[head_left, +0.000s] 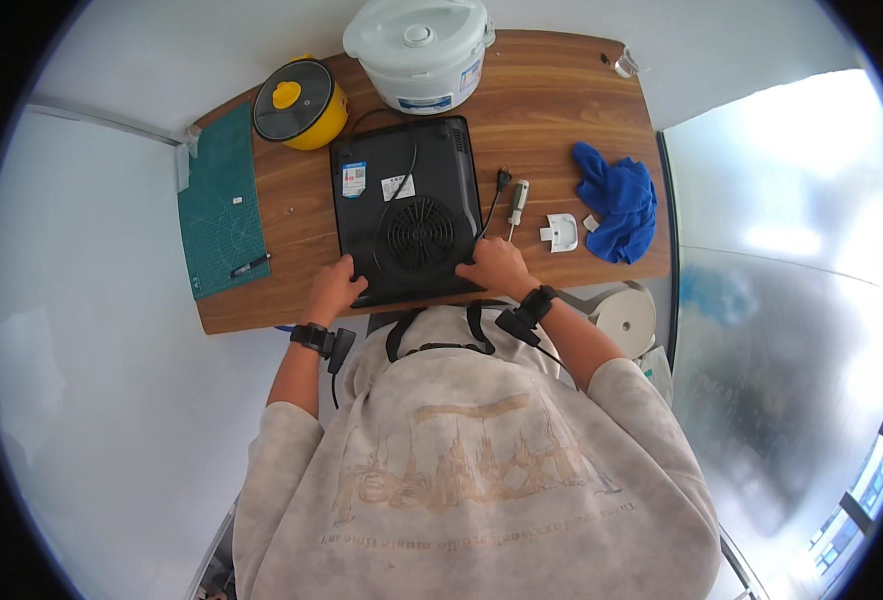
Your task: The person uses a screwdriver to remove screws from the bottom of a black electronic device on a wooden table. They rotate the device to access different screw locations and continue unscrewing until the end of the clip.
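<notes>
Lying between left hand (335, 287), right hand (499, 267): black vented appliance (407, 212); hands grasping side edges.

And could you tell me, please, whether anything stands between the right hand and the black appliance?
Nothing visible does; the right hand touches the black appliance directly, at its right edge, near the wearer.

You're wearing a mottled off-white top (482, 400) with a faded tan print (477, 465) of spired shapes and a line of lettering. Sleeves (652, 430) end above your forearms. Left hand (337, 288) and right hand (499, 268) bare. Black left wristband (312, 338), black right wristband (535, 305), each with boxy black module (341, 348) and thin cable (336, 390). Black straps (442, 347) at your waist.
</notes>
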